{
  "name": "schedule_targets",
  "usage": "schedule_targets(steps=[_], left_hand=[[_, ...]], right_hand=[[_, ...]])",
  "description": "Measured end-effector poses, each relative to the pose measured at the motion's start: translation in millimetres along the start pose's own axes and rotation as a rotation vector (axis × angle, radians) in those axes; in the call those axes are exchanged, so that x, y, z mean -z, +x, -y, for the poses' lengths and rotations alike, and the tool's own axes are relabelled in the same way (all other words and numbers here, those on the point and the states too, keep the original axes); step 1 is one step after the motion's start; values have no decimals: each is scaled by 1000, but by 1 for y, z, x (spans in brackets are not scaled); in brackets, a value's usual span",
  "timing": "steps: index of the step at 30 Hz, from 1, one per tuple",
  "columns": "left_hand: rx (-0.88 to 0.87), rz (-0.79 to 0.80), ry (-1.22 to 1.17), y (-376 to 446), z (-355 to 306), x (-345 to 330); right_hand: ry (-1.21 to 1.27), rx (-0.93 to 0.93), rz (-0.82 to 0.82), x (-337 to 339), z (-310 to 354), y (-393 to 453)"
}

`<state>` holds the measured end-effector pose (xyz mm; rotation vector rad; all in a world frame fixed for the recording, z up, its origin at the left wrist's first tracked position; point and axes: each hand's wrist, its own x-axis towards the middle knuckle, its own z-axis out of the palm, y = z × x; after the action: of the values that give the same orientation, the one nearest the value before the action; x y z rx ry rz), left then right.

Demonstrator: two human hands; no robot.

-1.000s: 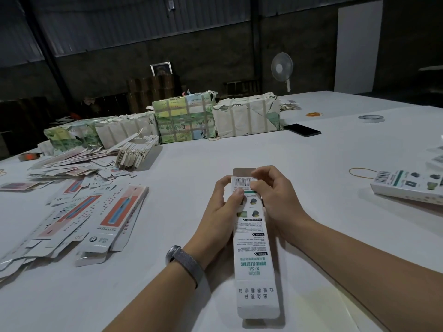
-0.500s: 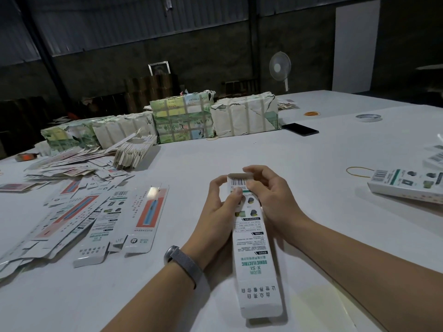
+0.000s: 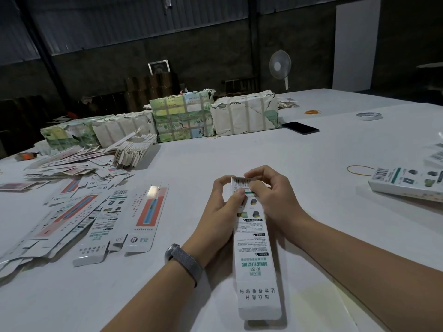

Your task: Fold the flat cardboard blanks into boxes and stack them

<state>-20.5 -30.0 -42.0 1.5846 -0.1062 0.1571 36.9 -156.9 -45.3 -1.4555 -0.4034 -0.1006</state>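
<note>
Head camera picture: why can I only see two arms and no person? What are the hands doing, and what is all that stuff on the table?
The camera sits on the person's head and looks down, so you see only their own arms. Both hands, the left hand and the right hand, hold one long white box. Their fingers pinch its far end, where the barcode is, folding it shut. On the white table, flat unfolded boxes lie spread at the left, and a finished box lies at the right. Farther back are wrapped bundles, a black phone and a roll of tape.
</note>
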Motion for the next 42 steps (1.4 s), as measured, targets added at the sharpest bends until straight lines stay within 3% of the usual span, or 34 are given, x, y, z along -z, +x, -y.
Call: schedule_targets(steps=[8,17,24,30,42], left_hand=[[-9,34,-1,-2,-1,-1],[-3,92,4,-5,-5,-2],[-40,81,3,-4,-3,-3],[-9,115,51,-5,-4,-2],[20,166,80,-2,-1,1]], right_hand=[[70,-57,-41,1,1,2],[-48,3,-117,3,2,7],[50,-138,-4,3,2,4],[-4,-135,-12,6,6,4],[116,-158,-4,5,7,4]])
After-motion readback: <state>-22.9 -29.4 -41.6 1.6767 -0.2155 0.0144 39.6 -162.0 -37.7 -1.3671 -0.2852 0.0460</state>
